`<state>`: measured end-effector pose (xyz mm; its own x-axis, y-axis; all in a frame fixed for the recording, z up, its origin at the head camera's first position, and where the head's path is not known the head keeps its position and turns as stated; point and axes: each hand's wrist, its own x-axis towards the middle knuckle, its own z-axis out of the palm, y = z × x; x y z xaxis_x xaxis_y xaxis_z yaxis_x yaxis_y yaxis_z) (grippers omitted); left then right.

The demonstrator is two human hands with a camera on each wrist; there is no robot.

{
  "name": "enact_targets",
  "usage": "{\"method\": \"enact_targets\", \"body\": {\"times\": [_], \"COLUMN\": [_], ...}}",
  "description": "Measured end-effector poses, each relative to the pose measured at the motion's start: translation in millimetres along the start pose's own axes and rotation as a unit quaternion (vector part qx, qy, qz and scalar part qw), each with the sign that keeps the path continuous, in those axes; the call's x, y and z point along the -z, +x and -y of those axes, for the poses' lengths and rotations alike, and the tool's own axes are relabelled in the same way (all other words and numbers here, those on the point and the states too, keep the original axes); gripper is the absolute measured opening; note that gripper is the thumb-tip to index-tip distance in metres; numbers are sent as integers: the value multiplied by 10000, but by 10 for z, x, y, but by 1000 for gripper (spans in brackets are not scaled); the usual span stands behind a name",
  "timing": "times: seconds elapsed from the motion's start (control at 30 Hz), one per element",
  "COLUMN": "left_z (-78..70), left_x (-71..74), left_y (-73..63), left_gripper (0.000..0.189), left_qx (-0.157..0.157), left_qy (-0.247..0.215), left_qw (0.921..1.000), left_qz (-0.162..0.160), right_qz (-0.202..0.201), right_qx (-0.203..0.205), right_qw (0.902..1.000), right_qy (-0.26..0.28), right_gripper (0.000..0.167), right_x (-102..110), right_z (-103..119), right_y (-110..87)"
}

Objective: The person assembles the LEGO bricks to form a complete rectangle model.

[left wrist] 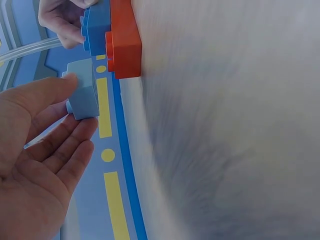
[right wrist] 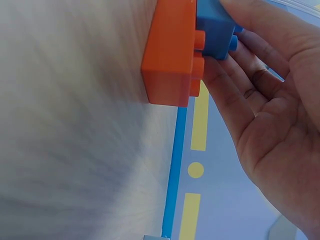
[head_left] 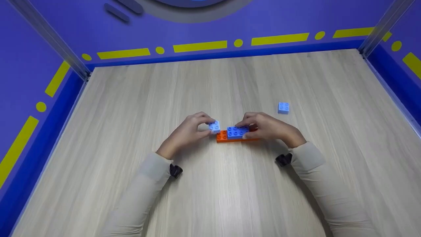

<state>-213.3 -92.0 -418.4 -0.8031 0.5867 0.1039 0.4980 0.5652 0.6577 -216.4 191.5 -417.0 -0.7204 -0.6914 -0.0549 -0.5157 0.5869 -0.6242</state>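
Observation:
My left hand (head_left: 193,131) pinches a small light blue brick (head_left: 214,127) between thumb and fingertips, studs up, close over the left end of a long orange brick (head_left: 222,136). In the left wrist view, the light blue brick (left wrist: 83,90) hangs apart from the orange brick (left wrist: 126,45). A darker blue brick (head_left: 234,132) sits on the middle of the orange one, leaving orange studs bare at both ends. My right hand (head_left: 266,127) grips this blue brick by its right part, thumb at the near side, fingers at the far side.
A second light blue brick (head_left: 283,108) with square top lies on the wooden table (head_left: 184,89) behind my right hand. Blue panels (head_left: 197,33) with yellow marks wall the table at the back and sides.

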Motion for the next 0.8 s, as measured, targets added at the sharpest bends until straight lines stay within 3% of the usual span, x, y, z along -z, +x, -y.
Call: {"method": "enact_targets", "body": {"times": [0.6,0.8], "left_z": [-55,-75], "left_x": [-75,-96], "left_y": [20,21], "left_gripper": [30,31], "left_qx": [22,163], "left_qy": [-25,-2], "left_qw": [9997,9993], "left_qz": [242,325], "right_qz": [-29,-48], "right_qx": [2,-22], "right_qw": [10000,10000], "right_qy": [40,-41], "right_gripper": [37,36], "right_x": [-5,-1], "right_z": [6,22], "right_y": [-7,-3]}}
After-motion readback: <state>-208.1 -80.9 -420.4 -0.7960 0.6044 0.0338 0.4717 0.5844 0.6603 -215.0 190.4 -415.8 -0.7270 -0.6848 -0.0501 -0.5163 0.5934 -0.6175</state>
